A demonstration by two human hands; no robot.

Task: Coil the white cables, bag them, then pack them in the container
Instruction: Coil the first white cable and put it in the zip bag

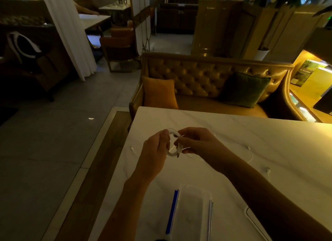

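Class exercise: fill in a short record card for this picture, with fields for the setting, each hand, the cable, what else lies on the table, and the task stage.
setting: white marble-look table facing a tufted sofa, dim light
left hand: holds one side of the coil
right hand: pinches the other side
white cable: looped into a small coil, held above the table
loose cables: lying on the table to the right
clear bags: flat near the front edge, blue strip at one side
stage: coiling, nothing bagged yet
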